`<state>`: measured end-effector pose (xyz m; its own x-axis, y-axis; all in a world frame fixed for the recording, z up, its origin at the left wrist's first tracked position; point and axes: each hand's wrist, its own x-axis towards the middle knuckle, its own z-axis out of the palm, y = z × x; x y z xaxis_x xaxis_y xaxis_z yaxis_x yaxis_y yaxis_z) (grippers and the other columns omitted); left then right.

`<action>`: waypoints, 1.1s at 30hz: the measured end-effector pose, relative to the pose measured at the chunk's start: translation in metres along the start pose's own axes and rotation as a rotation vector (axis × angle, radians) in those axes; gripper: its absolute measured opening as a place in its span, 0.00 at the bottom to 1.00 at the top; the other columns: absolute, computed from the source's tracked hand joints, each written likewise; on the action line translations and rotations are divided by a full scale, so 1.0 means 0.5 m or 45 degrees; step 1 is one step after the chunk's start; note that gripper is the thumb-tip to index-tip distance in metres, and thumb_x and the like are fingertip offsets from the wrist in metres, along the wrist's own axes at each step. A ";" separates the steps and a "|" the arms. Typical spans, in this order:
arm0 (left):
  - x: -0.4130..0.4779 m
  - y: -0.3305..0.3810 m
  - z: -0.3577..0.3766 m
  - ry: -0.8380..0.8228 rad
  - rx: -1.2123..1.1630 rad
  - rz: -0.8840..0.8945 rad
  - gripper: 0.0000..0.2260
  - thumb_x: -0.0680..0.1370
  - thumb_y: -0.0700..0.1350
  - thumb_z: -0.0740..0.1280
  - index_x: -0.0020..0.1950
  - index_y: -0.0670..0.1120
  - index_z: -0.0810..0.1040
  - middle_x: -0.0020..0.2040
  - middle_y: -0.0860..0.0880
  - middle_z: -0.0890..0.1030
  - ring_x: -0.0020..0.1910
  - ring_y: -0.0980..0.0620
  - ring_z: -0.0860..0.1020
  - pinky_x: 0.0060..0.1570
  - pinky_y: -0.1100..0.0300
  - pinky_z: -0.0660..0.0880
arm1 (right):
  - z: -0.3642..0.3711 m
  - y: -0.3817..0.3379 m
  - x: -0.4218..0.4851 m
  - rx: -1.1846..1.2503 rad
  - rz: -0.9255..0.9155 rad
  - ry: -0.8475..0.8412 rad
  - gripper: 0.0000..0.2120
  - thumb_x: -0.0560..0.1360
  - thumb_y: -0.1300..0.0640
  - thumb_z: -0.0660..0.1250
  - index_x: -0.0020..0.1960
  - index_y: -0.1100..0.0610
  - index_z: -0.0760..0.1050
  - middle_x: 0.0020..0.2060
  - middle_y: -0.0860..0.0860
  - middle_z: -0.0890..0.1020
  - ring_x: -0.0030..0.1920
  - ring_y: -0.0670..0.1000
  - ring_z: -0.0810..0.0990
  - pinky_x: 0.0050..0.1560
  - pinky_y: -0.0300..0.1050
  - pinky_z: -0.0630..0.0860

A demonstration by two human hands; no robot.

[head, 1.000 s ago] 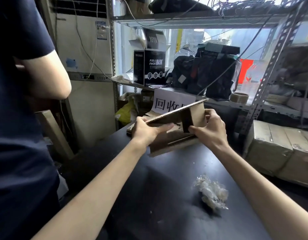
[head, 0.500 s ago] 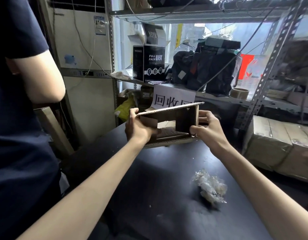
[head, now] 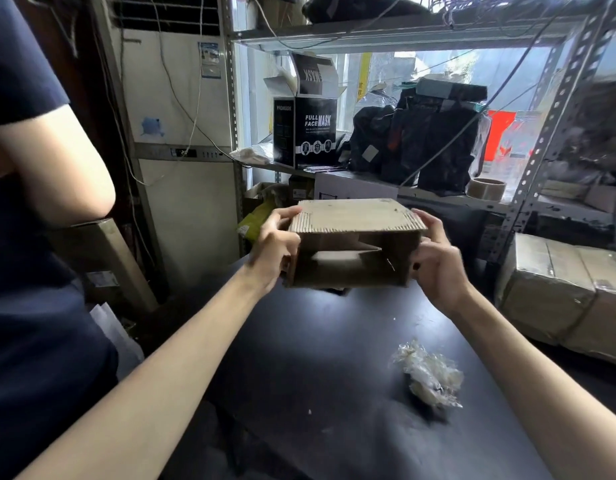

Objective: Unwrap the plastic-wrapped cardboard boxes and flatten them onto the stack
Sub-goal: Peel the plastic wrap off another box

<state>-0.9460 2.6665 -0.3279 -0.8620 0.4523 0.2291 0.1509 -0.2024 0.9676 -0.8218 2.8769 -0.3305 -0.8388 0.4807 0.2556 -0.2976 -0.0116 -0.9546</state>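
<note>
"Above the far end of the black table (head: 317, 358), what have those hands got?"

"The left hand (head: 277, 242) grips one end of an unwrapped cardboard box (head: 351, 268), fingers curled round its side wall. The right hand (head: 438, 261) clasps the opposite end. The box is held up in front of the metal shelving (head: 549, 133)."

"What could spoil it?"

"It stands fully squared. Pressed straight in from the ends, I'd judge, it would buckle or tear rather than fold on its creases, and the loose inner flap could jam."

"Which way does it lie?"

"Long axis left to right between the hands, open mouth toward its holder, top panel about level. Crumpled plastic wrap (head: 427, 375) lies nearer, well apart. Wrapped boxes (head: 559, 285) sit at right."
</note>
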 end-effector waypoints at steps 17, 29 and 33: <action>0.031 -0.018 -0.039 0.247 -0.365 -0.197 0.18 0.85 0.54 0.53 0.45 0.47 0.78 0.32 0.52 0.83 0.32 0.52 0.79 0.29 0.64 0.72 | -0.013 -0.006 0.009 -0.046 0.136 0.003 0.07 0.68 0.56 0.63 0.44 0.52 0.76 0.46 0.49 0.82 0.54 0.51 0.77 0.51 0.50 0.68; 0.011 0.003 -0.042 -0.323 -0.030 -0.248 0.40 0.60 0.33 0.72 0.69 0.54 0.69 0.50 0.47 0.83 0.48 0.51 0.81 0.42 0.63 0.77 | -0.019 -0.008 0.009 -0.334 0.294 -0.097 0.02 0.73 0.63 0.71 0.42 0.60 0.80 0.31 0.52 0.80 0.27 0.46 0.79 0.25 0.36 0.72; -0.004 0.004 -0.001 -0.246 0.212 -0.048 0.43 0.64 0.30 0.74 0.73 0.56 0.64 0.56 0.48 0.77 0.58 0.53 0.77 0.44 0.68 0.76 | -0.003 0.025 0.024 -0.639 0.176 0.181 0.35 0.50 0.47 0.81 0.54 0.60 0.78 0.44 0.53 0.84 0.45 0.51 0.84 0.38 0.39 0.77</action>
<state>-0.9445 2.6647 -0.3262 -0.7622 0.6178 0.1930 0.2121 -0.0434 0.9763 -0.8349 2.8836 -0.3398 -0.7743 0.6189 0.1322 0.0950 0.3202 -0.9426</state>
